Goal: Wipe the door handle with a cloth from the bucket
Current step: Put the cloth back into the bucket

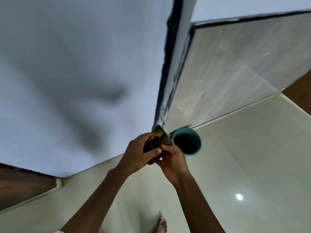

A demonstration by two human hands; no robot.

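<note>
A dark brownish cloth [159, 139] is bunched between both my hands, held above the floor just left of a teal bucket [186, 142]. My left hand [139, 153] wraps the cloth from the left, thumb across its front. My right hand [173, 161] pinches its lower right edge. The bucket stands on the floor against the wall corner, and its inside looks dark. No door handle is in view.
A grey-white wall [75, 73] fills the left, with a dark vertical seam [170, 64] at the corner. Glossy cream tiles [244, 157] cover the floor. Brown wooden surfaces show at far left [21, 184] and far right [301, 91]. My bare foot [161, 224] is at the bottom.
</note>
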